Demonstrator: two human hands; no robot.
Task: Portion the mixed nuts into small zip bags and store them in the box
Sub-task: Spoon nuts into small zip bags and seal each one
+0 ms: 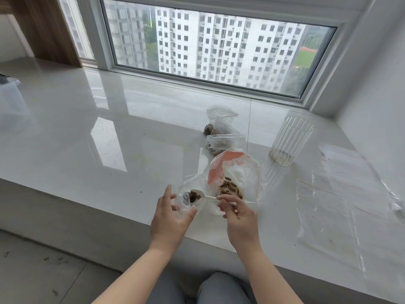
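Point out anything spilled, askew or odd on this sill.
No clear spill. A few dark specks lie on the sill, too small to identify. The filled small bags lie loosely heaped rather than boxed. Loose plastic sheets lie crumpled on the right.

Small zip bag (188, 197): clear, mouth held open in the left hand (169, 212), a few brown nuts at its bottom. Spoon (215, 199): white, pinched in the right hand (237, 216), bowl end reaching to the zip bag's mouth. Nut bag (232, 178): clear with an orange patch, open, lying just beyond the right hand, nuts heaped inside. Filled bags (221, 132): three, clustered beyond the nut bag. Box (9, 99): clear, far left of the grip.
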